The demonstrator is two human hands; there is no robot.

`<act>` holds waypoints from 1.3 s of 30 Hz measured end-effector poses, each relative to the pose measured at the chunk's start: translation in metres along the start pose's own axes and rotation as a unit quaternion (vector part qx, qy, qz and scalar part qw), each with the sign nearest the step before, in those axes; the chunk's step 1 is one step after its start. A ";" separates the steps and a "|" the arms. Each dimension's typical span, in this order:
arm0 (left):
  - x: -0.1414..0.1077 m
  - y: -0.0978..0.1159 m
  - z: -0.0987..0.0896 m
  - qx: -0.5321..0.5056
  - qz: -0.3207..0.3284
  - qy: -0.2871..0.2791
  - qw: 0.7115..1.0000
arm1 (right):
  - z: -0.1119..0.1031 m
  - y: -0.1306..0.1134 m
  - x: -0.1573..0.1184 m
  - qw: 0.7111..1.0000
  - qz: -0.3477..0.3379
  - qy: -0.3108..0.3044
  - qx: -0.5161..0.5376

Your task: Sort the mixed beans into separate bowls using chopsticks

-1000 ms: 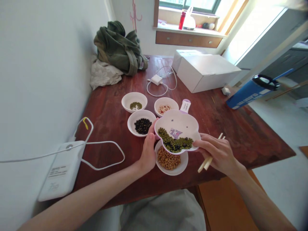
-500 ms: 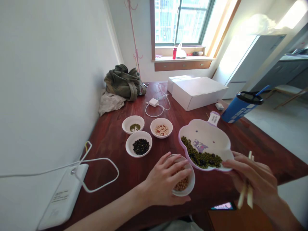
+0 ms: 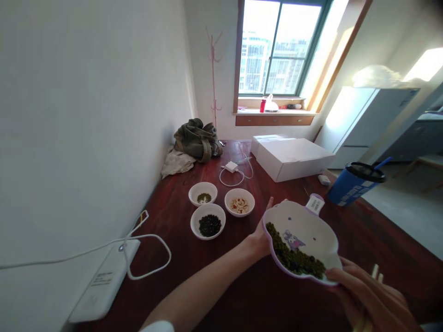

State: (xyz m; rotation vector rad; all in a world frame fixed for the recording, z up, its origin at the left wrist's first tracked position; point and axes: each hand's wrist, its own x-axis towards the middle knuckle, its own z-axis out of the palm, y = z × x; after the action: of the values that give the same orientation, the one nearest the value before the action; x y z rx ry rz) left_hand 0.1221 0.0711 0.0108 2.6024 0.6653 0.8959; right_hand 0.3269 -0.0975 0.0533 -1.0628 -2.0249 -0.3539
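Observation:
My right hand [image 3: 370,299] holds a flower-shaped white and purple bowl [image 3: 304,226] by its near rim, tilted above the table, together with a pair of chopsticks [image 3: 375,272]. A heap of green and dark beans [image 3: 294,258] lies in the bowl's low side. My left hand [image 3: 259,235] reaches in beside and behind that bowl; only the thumb and wrist show, and its fingers are hidden. Three small white bowls stand to the left: one with a few green beans [image 3: 203,184], one with black beans [image 3: 207,206], one with pale and red pieces [image 3: 239,191].
A white box [image 3: 294,157] and a blue lidded cup [image 3: 349,184] stand at the right. A charger with cable [image 3: 231,166] and a green bag [image 3: 197,138] lie at the back. A white device [image 3: 104,281] with a looped cable sits by the left wall.
The view has tipped upward. My right hand has carried the flower-shaped bowl right and nearer. My left hand, earlier on the soybean bowl, now sits behind it; the soybean bowl is out of sight.

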 end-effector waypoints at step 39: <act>-0.165 0.002 -0.111 -0.462 -0.338 0.200 0.795 | 0.122 0.018 0.103 0.973 -0.215 -0.061 0.058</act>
State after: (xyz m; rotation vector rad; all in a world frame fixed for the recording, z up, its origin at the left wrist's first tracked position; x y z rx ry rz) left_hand -0.0627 -0.0009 0.0139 1.1798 0.8759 1.1237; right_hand 0.2438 0.0403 0.0514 -0.5782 -2.3530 -0.3930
